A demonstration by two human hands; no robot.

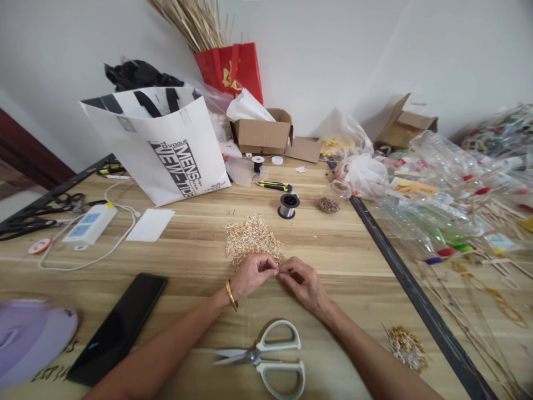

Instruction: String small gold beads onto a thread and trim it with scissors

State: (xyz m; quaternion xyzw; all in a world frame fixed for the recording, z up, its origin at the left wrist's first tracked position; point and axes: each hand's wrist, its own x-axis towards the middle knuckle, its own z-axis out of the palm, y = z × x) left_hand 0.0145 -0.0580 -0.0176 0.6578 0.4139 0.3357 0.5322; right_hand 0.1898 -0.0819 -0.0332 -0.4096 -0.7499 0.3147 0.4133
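My left hand (255, 275), with a gold bangle (231, 295) at the wrist, is pinched closed. Its fingertips meet those of my right hand (305, 283), also pinched. Whatever lies between the fingers is too small to make out. Just beyond them a loose pile of small gold and clear beads (252, 236) is spread on the wooden table (200, 250). Below my hands lie scissors (260, 355) with pale handles, blades pointing left. Beside my right forearm sits a smaller heap of gold and silvery pieces (403, 348) with thin wire-like ends.
Behind the beads are a wire spool (288, 206), a utility knife (273, 185) and a jar of beads (331, 203). A phone (119, 328), power strip (90, 224) and white paper bag (166, 150) occupy the left. Plastic bottles (441, 194) crowd the right, past a dark strip (400, 266).
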